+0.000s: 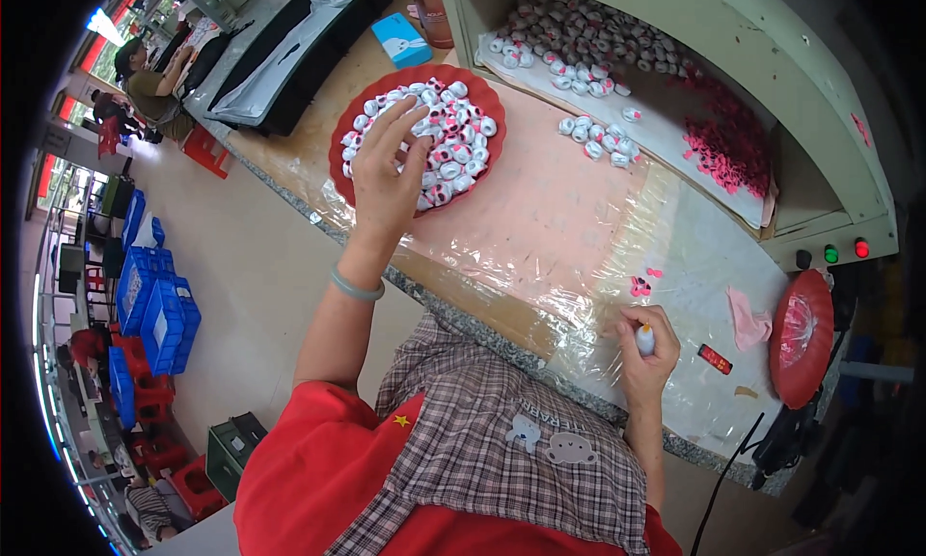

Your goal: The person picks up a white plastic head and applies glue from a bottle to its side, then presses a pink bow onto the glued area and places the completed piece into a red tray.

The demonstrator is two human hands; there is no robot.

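1. Over the red bowl (495, 98), at the far left part of the table (540, 204), the left hand (391, 165) hangs with its fingers half bent and the thumb below them. I cannot tell whether it grips one piece or is only above the pieces.
2. Under this hand lie the white pieces (449, 171) with pink and dark parts, heaped inside the bowl. The bowl is round, so it gives no long axis to follow.
3. To the right and closer to the body, the right hand (651, 358) is closed around a small white bottle (644, 341) with an orange tip. The tip looks turned up toward the camera; the bottle's full axis is hidden by the fingers.
4. Just beyond the right hand, on the plastic covering, lie a few pink pieces (640, 286); this hand is clearly the nearer one to them.
5. Between the two hands is a wide stretch of table, so the heap and the bottle are well apart. The left hand alone is near the heap.
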